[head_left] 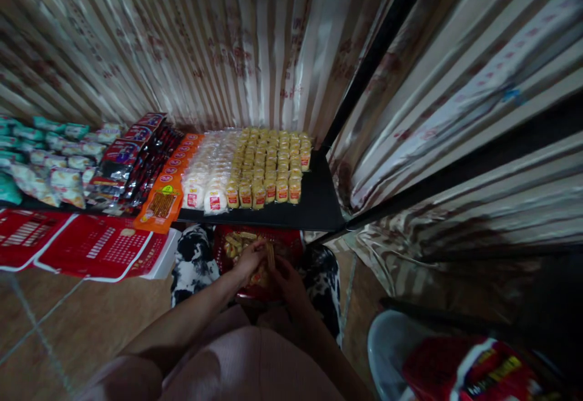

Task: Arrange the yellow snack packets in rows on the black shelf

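Now both hands, L (248, 261) & R (286, 279), pinch snack pack (270, 256), long axis pointing away.

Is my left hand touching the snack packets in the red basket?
Touching. The head view shows the left hand with its fingers on the snack packets inside the red basket.

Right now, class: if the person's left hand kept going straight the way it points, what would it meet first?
The left hand points forward into the red plastic basket, so it would probably meet the yellowish wrapped snack packets heaped there first; depth is unclear in this dim view.
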A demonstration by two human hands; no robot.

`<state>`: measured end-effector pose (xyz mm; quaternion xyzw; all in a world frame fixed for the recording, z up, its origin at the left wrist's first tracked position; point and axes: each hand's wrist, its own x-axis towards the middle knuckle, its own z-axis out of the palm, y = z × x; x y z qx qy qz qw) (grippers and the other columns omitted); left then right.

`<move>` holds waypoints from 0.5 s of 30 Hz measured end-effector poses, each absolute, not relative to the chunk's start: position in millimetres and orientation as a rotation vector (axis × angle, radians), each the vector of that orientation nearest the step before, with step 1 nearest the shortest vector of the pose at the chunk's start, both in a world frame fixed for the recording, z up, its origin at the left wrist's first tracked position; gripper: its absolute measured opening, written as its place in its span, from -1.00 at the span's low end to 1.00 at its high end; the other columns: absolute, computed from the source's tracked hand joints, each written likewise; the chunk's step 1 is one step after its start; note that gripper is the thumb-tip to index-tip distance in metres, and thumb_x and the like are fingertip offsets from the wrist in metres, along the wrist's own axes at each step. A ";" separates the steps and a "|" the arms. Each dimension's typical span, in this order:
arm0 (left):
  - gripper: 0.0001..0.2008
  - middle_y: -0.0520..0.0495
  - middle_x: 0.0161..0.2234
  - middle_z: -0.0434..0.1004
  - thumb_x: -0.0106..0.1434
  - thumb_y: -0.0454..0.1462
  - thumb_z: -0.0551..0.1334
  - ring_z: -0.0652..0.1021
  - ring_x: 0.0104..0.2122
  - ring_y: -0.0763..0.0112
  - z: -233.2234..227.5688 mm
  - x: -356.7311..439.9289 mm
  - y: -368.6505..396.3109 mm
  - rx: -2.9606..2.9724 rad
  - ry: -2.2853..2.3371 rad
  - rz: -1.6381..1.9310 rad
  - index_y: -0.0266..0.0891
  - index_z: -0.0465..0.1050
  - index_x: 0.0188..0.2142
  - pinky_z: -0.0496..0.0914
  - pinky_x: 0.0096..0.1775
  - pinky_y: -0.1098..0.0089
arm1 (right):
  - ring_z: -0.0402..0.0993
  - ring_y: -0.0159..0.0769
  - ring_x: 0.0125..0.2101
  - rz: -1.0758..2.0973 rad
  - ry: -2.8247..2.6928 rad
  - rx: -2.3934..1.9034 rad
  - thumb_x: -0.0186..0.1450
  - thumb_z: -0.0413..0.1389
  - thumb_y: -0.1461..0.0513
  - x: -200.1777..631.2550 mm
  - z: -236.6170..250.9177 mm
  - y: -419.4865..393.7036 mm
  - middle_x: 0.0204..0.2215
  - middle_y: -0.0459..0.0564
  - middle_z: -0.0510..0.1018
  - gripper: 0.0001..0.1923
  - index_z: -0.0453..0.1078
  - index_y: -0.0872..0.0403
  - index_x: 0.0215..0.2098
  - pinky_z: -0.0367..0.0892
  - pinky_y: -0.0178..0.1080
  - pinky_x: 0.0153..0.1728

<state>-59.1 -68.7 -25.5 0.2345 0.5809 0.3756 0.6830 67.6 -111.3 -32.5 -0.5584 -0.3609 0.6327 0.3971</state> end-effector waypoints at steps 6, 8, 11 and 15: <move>-0.72 -0.01 -0.44 0.49 0.08 -0.34 0.26 0.45 -0.51 0.55 12.0 -52.2 -61.4 0.554 1.205 0.824 -0.33 0.43 -0.17 0.31 -0.45 0.55 | 0.44 -0.06 -0.08 1.543 -0.822 -1.443 0.04 0.20 0.00 87.8 -7.4 -113.6 -0.13 0.06 0.55 -0.52 0.47 0.08 -0.15 0.35 -0.10 -0.08; -0.74 0.00 -0.44 0.49 0.06 -0.32 0.28 0.44 -0.51 0.55 21.0 -51.0 -59.2 0.664 1.233 0.798 -0.31 0.44 -0.21 0.28 -0.48 0.55 | 0.47 -0.08 -0.12 1.552 -0.753 -1.424 0.04 0.17 -0.02 93.3 1.4 -112.8 -0.16 0.06 0.57 -0.53 0.47 0.08 -0.17 0.39 -0.15 -0.16; -0.76 0.03 -0.46 0.48 0.04 -0.31 0.29 0.41 -0.55 0.56 27.4 -48.7 -55.9 0.781 1.255 0.784 -0.29 0.44 -0.25 0.22 -0.53 0.57 | 0.50 -0.10 -0.19 1.546 -0.702 -1.404 0.04 0.16 -0.06 100.1 10.0 -110.6 -0.21 0.05 0.58 -0.50 0.46 0.07 -0.17 0.42 -0.18 -0.25; -0.80 0.03 -0.51 0.46 0.03 -0.34 0.27 0.42 -0.55 0.57 27.6 -45.4 -52.3 0.820 1.231 0.803 -0.31 0.42 -0.29 0.21 -0.54 0.58 | 0.51 -0.13 -0.21 1.506 -0.697 -1.368 0.05 0.13 -0.09 107.8 11.2 -104.9 -0.22 0.07 0.58 -0.52 0.47 0.07 -0.23 0.42 -0.21 -0.27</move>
